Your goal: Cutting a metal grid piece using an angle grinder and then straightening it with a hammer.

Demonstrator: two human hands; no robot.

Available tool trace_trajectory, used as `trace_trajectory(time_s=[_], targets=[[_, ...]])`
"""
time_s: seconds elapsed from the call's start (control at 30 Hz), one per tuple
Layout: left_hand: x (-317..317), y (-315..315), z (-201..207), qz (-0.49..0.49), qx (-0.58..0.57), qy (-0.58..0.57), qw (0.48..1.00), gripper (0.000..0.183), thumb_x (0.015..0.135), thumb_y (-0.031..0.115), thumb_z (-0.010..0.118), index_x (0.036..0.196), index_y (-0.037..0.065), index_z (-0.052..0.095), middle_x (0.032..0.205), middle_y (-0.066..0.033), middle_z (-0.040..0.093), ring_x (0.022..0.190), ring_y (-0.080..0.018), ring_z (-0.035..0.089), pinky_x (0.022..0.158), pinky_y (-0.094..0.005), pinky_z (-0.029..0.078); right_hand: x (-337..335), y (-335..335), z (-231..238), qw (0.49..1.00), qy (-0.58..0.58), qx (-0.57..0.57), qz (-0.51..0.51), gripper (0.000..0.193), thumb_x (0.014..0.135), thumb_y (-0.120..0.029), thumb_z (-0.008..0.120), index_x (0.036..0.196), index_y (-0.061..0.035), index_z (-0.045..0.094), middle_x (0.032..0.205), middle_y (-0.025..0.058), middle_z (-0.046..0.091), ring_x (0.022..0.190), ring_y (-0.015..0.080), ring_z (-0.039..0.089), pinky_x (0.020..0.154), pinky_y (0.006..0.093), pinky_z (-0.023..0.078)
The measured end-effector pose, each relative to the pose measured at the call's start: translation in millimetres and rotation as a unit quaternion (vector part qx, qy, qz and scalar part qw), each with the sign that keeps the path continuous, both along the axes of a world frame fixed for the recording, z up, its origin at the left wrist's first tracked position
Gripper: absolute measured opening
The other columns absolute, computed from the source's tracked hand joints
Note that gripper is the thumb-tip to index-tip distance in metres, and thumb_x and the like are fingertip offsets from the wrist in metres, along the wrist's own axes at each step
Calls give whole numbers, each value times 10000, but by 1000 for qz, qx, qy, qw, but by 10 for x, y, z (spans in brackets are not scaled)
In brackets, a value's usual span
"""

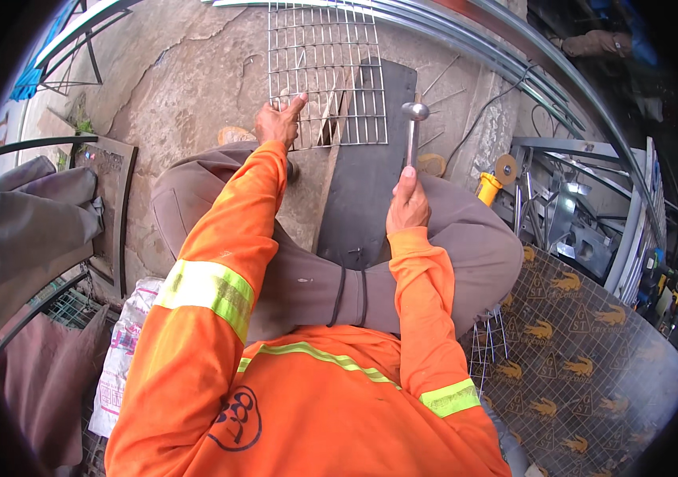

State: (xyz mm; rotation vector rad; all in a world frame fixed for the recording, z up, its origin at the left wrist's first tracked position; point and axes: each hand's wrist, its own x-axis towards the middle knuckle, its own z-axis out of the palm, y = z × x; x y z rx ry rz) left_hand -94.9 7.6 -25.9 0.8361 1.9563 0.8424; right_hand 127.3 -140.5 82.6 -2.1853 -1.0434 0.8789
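My left hand [277, 123] grips the near left edge of a wire mesh panel [328, 78], thumb on top. Part of the panel overlaps a dark flat plate [359, 199], which lies between my bent legs alongside a wooden strip. In my right hand [409, 205] is a metal hammer [412, 147], its handle closed in my fist. The rounded hammer head points away from me, beside the mesh's right edge and apart from it.
A yellow angle grinder [488, 188] lies right of my knee, near metal frames and scraps [577, 222]. A patterned dark sheet [577, 358] is at lower right. Long metal bars [450, 44] cross the far side. Grey cloth [36, 215] and a white sack [126, 350] sit left.
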Motion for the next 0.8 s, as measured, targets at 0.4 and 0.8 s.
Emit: trace_trajectory(time_s=[0.4, 0.8], targets=[[-36, 11, -141, 0, -16, 38, 999, 698, 692, 616, 782, 936, -17, 618, 929, -158, 685, 880, -309, 663, 832, -394, 498, -35, 94, -18, 992, 30, 110, -45, 609, 1005, -573, 379, 777, -35, 550, 601, 26, 473, 519, 119, 469, 502, 288, 389], [-16, -33, -61, 1, -11, 26, 1000, 691, 707, 612, 778, 931, -18, 602, 940, -177, 673, 893, -318, 650, 833, -403, 490, -74, 336, -28, 983, 2, 184, -23, 545, 1009, -514, 414, 834, -25, 579, 668, 120, 610, 587, 322, 585, 581, 407, 465]])
